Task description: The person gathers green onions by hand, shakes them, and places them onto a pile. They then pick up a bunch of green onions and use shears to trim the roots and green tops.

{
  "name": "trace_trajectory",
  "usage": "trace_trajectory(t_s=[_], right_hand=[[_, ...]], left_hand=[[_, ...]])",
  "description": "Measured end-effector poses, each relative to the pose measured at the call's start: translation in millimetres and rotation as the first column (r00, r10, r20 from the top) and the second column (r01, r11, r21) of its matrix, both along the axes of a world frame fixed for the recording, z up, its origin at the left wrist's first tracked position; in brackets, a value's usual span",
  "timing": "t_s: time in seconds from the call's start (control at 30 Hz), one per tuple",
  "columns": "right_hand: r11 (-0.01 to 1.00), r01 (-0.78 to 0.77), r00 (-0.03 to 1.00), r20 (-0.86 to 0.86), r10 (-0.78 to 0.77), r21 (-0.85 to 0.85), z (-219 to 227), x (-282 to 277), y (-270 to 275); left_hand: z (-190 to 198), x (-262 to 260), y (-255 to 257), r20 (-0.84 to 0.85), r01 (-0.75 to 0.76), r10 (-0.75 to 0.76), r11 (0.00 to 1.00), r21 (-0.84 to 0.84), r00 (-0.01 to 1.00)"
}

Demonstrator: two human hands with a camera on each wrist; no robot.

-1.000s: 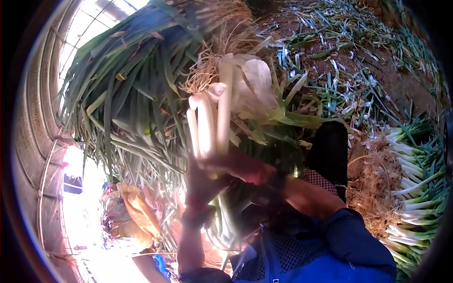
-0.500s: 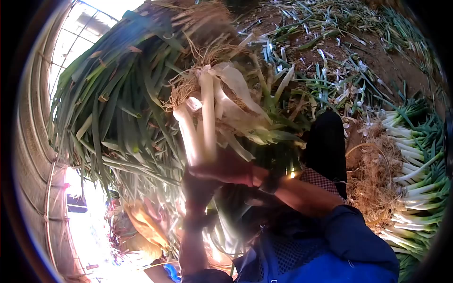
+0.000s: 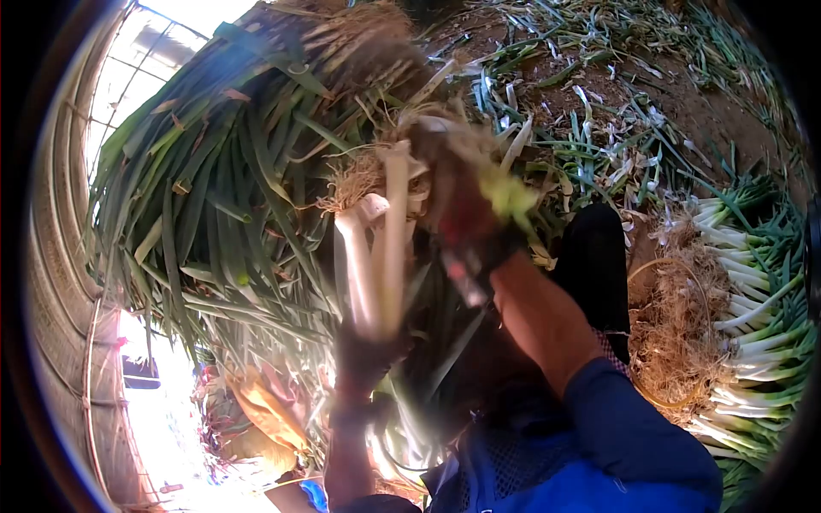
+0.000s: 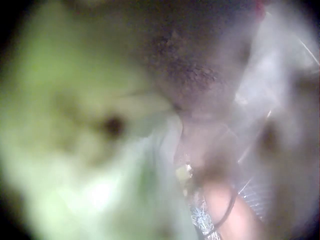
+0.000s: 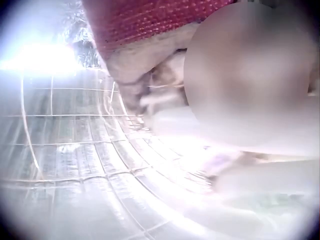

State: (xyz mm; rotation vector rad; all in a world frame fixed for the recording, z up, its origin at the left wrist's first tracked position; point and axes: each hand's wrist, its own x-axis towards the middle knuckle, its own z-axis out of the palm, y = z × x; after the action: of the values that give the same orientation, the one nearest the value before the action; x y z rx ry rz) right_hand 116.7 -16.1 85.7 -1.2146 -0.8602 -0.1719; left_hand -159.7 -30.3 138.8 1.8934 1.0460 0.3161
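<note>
My left hand point(image 3: 368, 355) grips several white leek-like stalks point(image 3: 394, 244) low down, their roots point(image 3: 355, 181) pointing up and away. Beside the root ends, my gloved right hand point(image 3: 466, 201) is blurred and grips pale, loose outer leaves, with a yellow-green part point(image 3: 506, 195) trailing to its right. The right wrist view has a red glove point(image 5: 155, 25) with curled fingers point(image 5: 145, 55) against whitish stalks point(image 5: 270, 182). A blurred green-white stalk point(image 4: 85, 165) fills the left of the left wrist view, beside a dark sleeve or glove surface.
A large heap of green leaves point(image 3: 222, 179) with roots lies at the left. Leaf scraps point(image 3: 590, 128) cover brown soil at the upper right. A row of white-stemmed plants point(image 3: 753, 316) lies at the right, roots inward. A ribbed, curved wall point(image 3: 60, 256) stands far left.
My right hand has moved from the stalks beside my left hand up to the root ends and right, taking hold of loose outer leaves. My left hand keeps its grip, slightly lower.
</note>
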Motion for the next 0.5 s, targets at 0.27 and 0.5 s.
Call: trace_trajectory(t_s=[0.27, 0.5], right_hand=[[0.564, 0.685, 0.690, 0.660, -0.298, -0.461, -74, 209, 18], [0.779, 0.501, 0.498, 0.862, 0.099, -0.378, -72, 318, -132]], left_hand=[[-15, -26, -23, -0.169, -0.027, -0.001, 0.987, -0.159, 0.986], [-20, -112, 24, -0.252, -0.210, 0.153, 0.953, -0.218, 0.955]])
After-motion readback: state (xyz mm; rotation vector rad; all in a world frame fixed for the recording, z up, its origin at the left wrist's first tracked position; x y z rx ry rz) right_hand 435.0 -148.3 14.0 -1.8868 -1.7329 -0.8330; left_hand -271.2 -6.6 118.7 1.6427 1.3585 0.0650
